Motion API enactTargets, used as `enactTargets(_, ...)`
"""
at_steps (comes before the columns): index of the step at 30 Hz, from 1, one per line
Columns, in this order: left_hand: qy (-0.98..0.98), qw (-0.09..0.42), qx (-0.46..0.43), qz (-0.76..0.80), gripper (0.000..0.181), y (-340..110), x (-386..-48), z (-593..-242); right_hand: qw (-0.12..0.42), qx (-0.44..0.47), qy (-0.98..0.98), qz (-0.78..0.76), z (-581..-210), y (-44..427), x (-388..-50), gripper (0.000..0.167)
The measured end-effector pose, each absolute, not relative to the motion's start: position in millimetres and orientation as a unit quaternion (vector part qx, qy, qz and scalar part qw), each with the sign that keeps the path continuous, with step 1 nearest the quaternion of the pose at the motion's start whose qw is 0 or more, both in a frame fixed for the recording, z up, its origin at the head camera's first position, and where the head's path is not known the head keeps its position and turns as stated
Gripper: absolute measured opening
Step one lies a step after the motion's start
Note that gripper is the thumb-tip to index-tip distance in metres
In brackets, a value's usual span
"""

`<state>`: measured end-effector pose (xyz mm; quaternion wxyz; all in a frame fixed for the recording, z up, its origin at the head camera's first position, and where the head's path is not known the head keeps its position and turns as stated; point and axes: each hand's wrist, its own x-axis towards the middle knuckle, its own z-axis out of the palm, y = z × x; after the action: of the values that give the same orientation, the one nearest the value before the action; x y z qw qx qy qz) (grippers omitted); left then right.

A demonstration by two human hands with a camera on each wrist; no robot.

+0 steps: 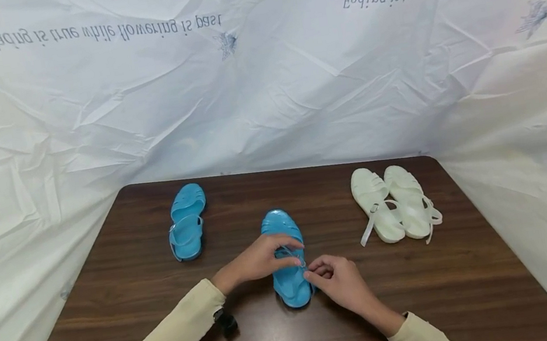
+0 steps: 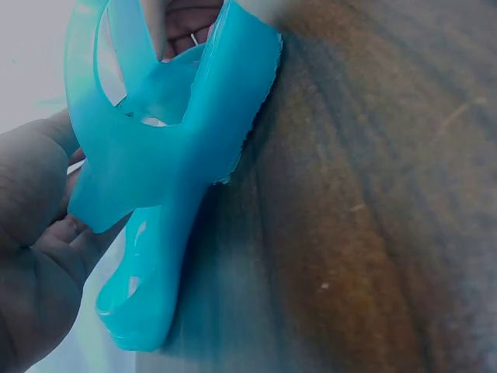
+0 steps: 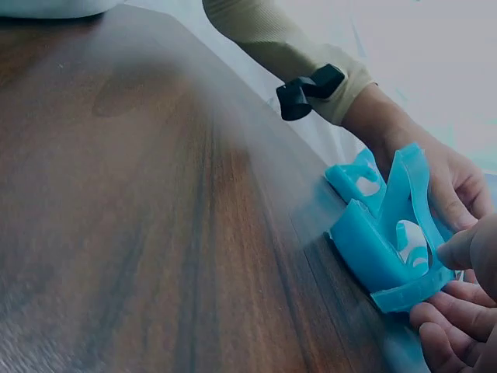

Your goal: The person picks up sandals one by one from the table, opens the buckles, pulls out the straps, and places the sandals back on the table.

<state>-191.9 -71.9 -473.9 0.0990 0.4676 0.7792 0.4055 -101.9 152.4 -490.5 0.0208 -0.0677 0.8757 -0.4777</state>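
Note:
A blue jelly sandal (image 1: pixel 280 223) lies on the table in front of me, its toe pointing away. My left hand (image 1: pixel 260 258) reaches over its middle from the left, thumb and fingers holding it near the side buckle. From the right, my right hand (image 1: pixel 342 283) pinches the ankle strap beside that buckle between thumb and fingers. Up close in the left wrist view, the blue sandal (image 2: pixel 175 163) stands beside the left palm. In the right wrist view the right thumb presses on the strap (image 3: pixel 415 289). Fingers partly hide the buckle.
Another blue sandal (image 1: pixel 188 237) lies at the far left of the brown wooden table (image 1: pixel 157 317). A pair of white sandals (image 1: pixel 370 185) lies at the far right, straps loose. White sheeting (image 1: pixel 264 107) with printed lettering hangs behind the table and along both sides.

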Motion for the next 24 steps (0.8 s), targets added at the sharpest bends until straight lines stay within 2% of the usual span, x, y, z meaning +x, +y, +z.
enactTargets(15, 0.784, 0.138, 0.518, 0.314, 0.032, -68.1, -198.1, -468.0, 0.02, -0.05, 0.867, -0.496, -485.0, 149.4, -101.2, 0.007)
enactTargets(24, 0.788, 0.151, 0.514, 0.304, 0.034, -71.2, -194.1, -465.1, 0.017, -0.057, 0.866, -0.497, -485.0, 148.7, -104.3, 0.006)
